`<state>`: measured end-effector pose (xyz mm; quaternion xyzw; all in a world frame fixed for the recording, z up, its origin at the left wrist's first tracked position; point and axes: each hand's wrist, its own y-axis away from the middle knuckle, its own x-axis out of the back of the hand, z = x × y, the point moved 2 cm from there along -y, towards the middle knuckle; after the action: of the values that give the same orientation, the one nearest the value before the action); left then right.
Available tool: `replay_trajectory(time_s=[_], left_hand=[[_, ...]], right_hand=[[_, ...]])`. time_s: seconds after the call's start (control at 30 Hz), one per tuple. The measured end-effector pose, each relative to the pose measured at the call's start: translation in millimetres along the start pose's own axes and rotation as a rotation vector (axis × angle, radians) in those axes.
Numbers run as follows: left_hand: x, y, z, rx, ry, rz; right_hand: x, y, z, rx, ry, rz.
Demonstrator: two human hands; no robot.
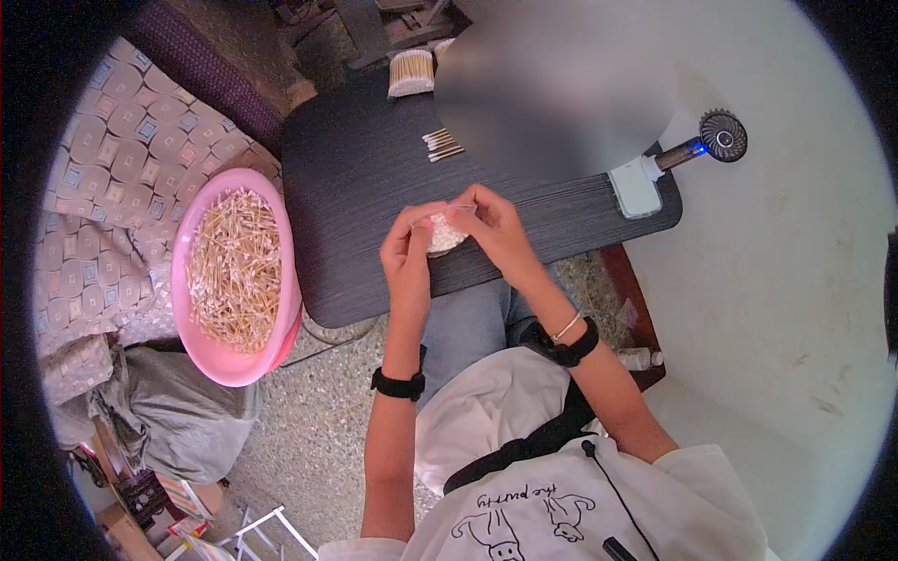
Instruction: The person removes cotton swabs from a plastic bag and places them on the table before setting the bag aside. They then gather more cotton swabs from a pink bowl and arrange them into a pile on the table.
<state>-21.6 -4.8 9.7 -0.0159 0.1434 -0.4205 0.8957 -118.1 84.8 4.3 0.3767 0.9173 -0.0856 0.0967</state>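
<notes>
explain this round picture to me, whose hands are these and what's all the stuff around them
There is no machine here: one camera sits on a person's head and looks down, so the round picture shows that person's own arms. The left hand and right hand together hold a bundle of cotton swabs above a dark table. On the table lie a few loose swabs, another bundle at the far edge, and a small fan at the right corner. Left of the table, a pink basin is full of swabs.

Both hands (458,238) gripping swab bundle (445,232), pink basin (285,299)
</notes>
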Motion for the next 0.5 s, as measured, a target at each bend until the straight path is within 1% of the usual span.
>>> replay_trajectory(time_s=[0.07, 0.17, 0.27, 0.37, 0.47, 0.5], left_hand=[[0.0, -0.4, 0.8, -0.048, -0.027, -0.016], [-3.4, -1.3, 4.3, -0.102, -0.055, 0.027], [-2.1, -1.4, 1.5, -0.041, 0.025, 0.039], [-0.1, -2.1, 1.1, -0.014, -0.034, 0.022], [-0.5, -9.5, 10.3, 0.072, -0.098, -0.047], [0.1, -10.7, 10.5, 0.061, -0.109, -0.063]], right_hand=[[-0.3, -0.9, -0.2, -0.011, 0.011, -0.015], [-2.4, -4.0, 1.9, 0.013, 0.043, 0.001], [-1.9, -3.9, 5.9, 0.052, 0.060, -0.001], [-1.4, -3.5, 3.7, 0.076, 0.093, -0.029], [-1.3, -4.7, 2.0, 0.072, 0.115, -0.031], [-1.8, -5.5, 1.2, 0.067, 0.117, -0.027]])
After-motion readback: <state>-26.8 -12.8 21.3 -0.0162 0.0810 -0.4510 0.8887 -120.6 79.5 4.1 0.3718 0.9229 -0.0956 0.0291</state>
